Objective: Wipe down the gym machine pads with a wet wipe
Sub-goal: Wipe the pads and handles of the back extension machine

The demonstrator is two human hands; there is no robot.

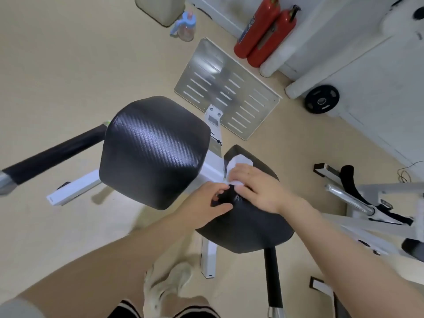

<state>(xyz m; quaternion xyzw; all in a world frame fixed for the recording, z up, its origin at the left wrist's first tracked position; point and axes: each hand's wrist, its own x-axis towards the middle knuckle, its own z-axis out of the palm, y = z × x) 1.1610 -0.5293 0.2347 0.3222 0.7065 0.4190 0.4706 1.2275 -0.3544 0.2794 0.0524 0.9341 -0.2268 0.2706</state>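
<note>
Two black textured pads sit on a white machine frame. The left pad [153, 150] is large and bare. The right pad [250, 228] lies under both hands. A white wet wipe [238, 162] is spread on the right pad's far end. My right hand [257, 187] lies on the wipe with its fingers over it, pressing it to the pad. My left hand [206, 203] grips the pad's left edge, thumb and fingers curled around it.
A slotted metal footplate [227, 88] stands beyond the pads. Two red fire extinguishers [266, 33] lean at the wall. A black weight plate [322, 99] and a water bottle [184, 24] are on the floor. Black padded handles [52, 154] stick out left and below.
</note>
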